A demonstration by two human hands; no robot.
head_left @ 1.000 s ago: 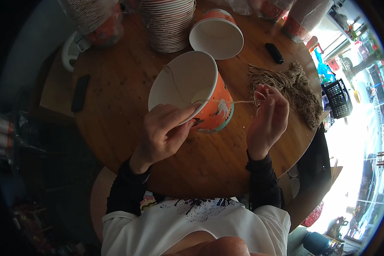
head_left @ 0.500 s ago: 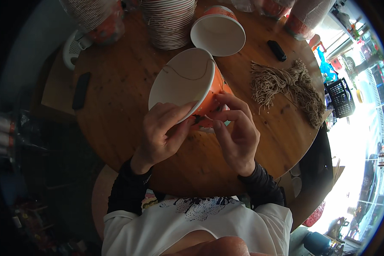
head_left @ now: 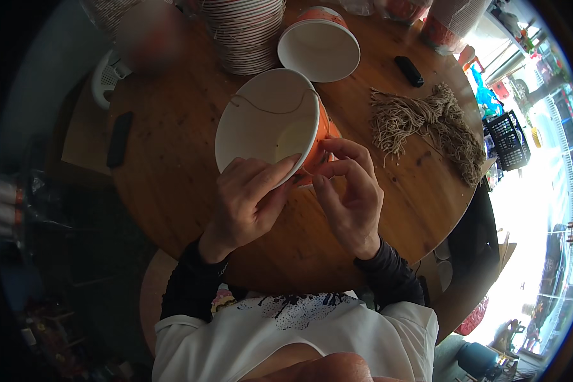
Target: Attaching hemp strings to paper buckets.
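A paper bucket (head_left: 325, 132), white inside and orange outside, is tilted over the table with its mouth toward the left. My left hand (head_left: 243, 198) grips its near rim, fingers inside and thumb outside. A thin brown cord (head_left: 267, 112) loops loosely across the bucket's mouth and runs down the outer wall on the right. Against that wall, my right hand (head_left: 353, 202) pinches a short cord end between thumb and index finger, with the other fingers curled beside the bucket. The bucket's underside is mostly hidden.
A bundle of brown cords (head_left: 426, 124) lies on the round wooden table (head_left: 286, 254) at right, below a small black object (head_left: 409, 71). Behind stand a tall stack of buckets (head_left: 245, 38) and a tipped bucket (head_left: 321, 51). A dark phone-like slab (head_left: 120, 139) lies left.
The bucket has turned a little, showing more of its inside, and sits slightly further left. Both hands stay on it, and the right fingers have shifted slightly at the cord end.
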